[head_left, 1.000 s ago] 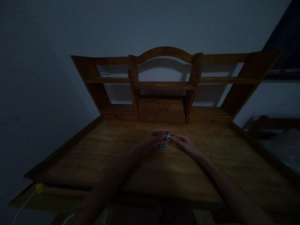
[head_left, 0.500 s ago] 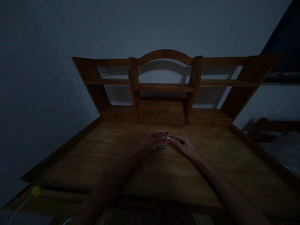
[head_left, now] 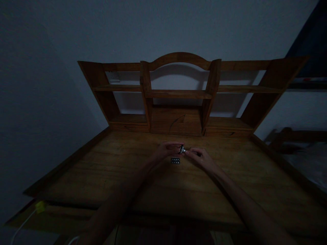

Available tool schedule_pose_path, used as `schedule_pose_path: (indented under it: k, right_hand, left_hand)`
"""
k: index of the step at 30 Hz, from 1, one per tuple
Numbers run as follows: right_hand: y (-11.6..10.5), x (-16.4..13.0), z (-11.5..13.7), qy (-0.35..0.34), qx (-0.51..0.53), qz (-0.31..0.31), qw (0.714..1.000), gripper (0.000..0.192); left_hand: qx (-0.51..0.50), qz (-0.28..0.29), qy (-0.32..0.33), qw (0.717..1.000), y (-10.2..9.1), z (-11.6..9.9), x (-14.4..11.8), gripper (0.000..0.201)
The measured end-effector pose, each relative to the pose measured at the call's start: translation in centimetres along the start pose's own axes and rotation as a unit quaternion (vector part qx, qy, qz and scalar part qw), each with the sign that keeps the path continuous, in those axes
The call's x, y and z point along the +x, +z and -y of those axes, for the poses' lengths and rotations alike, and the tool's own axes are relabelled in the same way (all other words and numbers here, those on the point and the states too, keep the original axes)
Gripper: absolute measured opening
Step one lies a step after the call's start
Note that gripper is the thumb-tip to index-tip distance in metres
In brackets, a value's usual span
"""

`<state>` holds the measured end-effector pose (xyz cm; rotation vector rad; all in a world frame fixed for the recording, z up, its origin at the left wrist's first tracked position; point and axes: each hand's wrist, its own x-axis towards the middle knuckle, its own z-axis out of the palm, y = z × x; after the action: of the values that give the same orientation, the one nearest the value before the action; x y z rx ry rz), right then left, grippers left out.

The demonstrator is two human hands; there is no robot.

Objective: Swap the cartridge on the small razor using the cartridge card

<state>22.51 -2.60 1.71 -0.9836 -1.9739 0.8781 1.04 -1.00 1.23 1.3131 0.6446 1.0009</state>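
The room is dim. My left hand (head_left: 166, 150) and my right hand (head_left: 200, 157) meet over the middle of a wooden desk (head_left: 102, 170). Between their fingertips they hold a small shiny metal piece (head_left: 182, 149), too small and dark to identify. Just below it, a small dark rectangular block (head_left: 175, 160) with rows of pale dots lies flat on the desk, close to my left hand's fingers and apart from them.
A wooden hutch (head_left: 178, 95) with bare shelves stands at the back of the desk against a pale wall. A yellow-tipped white cable (head_left: 38, 207) hangs at the front left edge. Dark furniture (head_left: 293, 139) stands off to the right.
Both hands keep their pinch on the metal piece with only slight finger shifts. The view bobbed a little down and back up.
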Motion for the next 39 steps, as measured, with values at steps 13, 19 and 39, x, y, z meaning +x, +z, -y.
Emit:
schedule_pose_path:
  k: [13,19,39]
  right_hand:
    - [-0.05,-0.02,-0.14,0.034,0.034,-0.003,0.999,0.046]
    - [-0.06,-0.14,-0.27,0.06,0.095,0.012,0.994,0.048]
    - [-0.07,-0.07,0.14,0.039,0.053,0.012,0.998,0.047]
  left_hand:
    - [-0.023,-0.002,-0.02,1.0,0.67,-0.64,-0.25,0.053]
    - [-0.031,-0.006,-0.022,0.999,0.5,-0.37,-0.19,0.054]
    - [-0.015,-0.03,-0.022,0.999,0.45,-0.16,-0.22,0.052]
